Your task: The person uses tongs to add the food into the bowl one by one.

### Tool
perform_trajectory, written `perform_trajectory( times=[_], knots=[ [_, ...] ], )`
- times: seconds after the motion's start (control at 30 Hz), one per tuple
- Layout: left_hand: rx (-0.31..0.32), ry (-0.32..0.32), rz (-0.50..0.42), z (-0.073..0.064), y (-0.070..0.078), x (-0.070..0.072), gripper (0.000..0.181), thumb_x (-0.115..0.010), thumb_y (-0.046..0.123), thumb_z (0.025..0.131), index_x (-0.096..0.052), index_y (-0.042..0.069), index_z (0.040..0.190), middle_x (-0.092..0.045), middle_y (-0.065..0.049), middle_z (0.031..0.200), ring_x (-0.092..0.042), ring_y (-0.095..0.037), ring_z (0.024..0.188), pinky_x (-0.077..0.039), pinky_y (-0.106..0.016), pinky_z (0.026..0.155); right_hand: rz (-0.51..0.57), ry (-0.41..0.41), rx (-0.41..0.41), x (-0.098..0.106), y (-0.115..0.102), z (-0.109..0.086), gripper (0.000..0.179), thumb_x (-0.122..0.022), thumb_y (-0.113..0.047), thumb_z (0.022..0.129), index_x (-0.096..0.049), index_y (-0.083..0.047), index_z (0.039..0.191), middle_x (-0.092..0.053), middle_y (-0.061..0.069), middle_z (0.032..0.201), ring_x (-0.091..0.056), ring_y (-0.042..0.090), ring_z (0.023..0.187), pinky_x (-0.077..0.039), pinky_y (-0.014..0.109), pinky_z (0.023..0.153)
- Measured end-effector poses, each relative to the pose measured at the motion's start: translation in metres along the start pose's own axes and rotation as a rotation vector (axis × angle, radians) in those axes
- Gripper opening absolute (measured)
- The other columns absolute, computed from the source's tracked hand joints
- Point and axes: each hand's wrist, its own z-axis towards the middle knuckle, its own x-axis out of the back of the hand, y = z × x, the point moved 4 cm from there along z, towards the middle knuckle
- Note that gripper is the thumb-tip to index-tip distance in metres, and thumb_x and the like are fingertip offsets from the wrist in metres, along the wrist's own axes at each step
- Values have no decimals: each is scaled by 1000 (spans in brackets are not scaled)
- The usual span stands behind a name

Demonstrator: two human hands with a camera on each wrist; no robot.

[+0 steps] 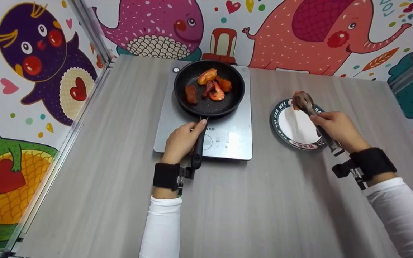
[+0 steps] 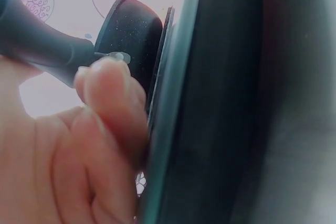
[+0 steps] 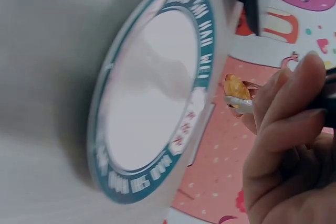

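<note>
My left hand grips the black handle of a frying pan; the left wrist view shows its curled fingers beside the handle. Inside the pan lie a shrimp, a brown piece, an orange-yellow piece and other bits of food. With my right hand I hold metal tongs. Their tips pinch an orange-yellow piece of food, raised above the far side of a white plate with a dark green lettered rim.
Under the pan is a flat silver induction cooker, set on a wood-grain table. Walls with cartoon animals stand behind and at both sides. A metal frame edge runs along the table's left side.
</note>
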Motion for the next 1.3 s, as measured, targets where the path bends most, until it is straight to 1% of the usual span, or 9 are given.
perform_trajectory(
  times=[0.13, 0.27, 0.33, 0.53, 0.7, 0.8, 0.9, 1.1, 1.3],
  knots=[
    [3, -1, -6, 0, 1, 0, 64, -29, 77, 76, -59, 21, 87, -54, -4, 65, -52, -20, 51, -38, -34, 52, 62, 11, 19, 4, -18, -1, 41, -52, -44, 87, -64, -5, 91, -51, 2, 65, -45, 13, 58, -36, 26, 50],
    [10, 0, -10, 0, 0, 0, 64, -29, 77, 76, -58, 20, 84, -54, -4, 65, -52, -20, 51, -38, -35, 52, 193, -38, 34, 2, -37, -2, 37, -52, -40, 88, -62, -5, 99, -53, 6, 63, -50, 14, 47, -42, 28, 43],
    [12, 2, -10, 0, 0, 0, 64, -29, 77, 75, -58, 20, 83, -54, -4, 65, -52, -20, 51, -38, -35, 52, 248, -69, 47, -1, -48, -2, 35, -53, -39, 89, -60, -6, 97, -51, 8, 60, -49, 16, 42, -43, 31, 39],
    [6, 9, -12, -1, 0, 0, 65, -28, 78, 75, -57, 20, 80, -53, -4, 64, -51, -20, 51, -37, -34, 51, 244, -127, 143, -13, -80, 2, 34, -53, -41, 87, -61, -13, 104, -54, 14, 64, -49, 21, 45, -42, 31, 39],
    [-17, 16, 2, 0, 0, 0, 63, -27, 77, 76, -57, 21, 80, -53, -3, 65, -51, -20, 53, -37, -34, 52, 101, -132, 272, -28, -103, 3, 29, -51, -42, 88, -62, -21, 106, -55, 8, 65, -48, 19, 50, -38, 28, 42],
    [-11, 19, -1, 0, -1, 0, 63, -27, 78, 75, -57, 22, 80, -54, -2, 66, -51, -20, 53, -37, -34, 52, 2, -133, 354, -36, -117, 7, 28, -50, -41, 89, -63, -21, 104, -53, 1, 64, -47, 15, 54, -35, 28, 46],
    [-3, 16, -2, 0, -1, 0, 64, -27, 78, 74, -56, 21, 79, -54, -2, 65, -52, -20, 52, -37, -35, 52, -55, -149, 420, -41, -132, 12, 28, -50, -39, 90, -63, -19, 105, -53, 0, 60, -47, 14, 52, -35, 30, 48],
    [4, 15, -12, 0, -1, 1, 64, -28, 78, 75, -56, 21, 78, -54, -3, 63, -52, -20, 52, -37, -35, 52, -145, -223, 456, -44, -157, 22, 31, -53, -35, 89, -60, -18, 115, -57, 0, 59, -55, 12, 46, -40, 32, 54],
    [-4, 15, 0, -1, 0, 1, 63, -28, 77, 76, -57, 21, 80, -54, -2, 63, -52, -19, 52, -37, -34, 52, -316, -208, 497, -46, -169, 31, 24, -57, -31, 88, -64, -18, 107, -60, -2, 61, -56, 8, 51, -38, 32, 57]
  ],
)
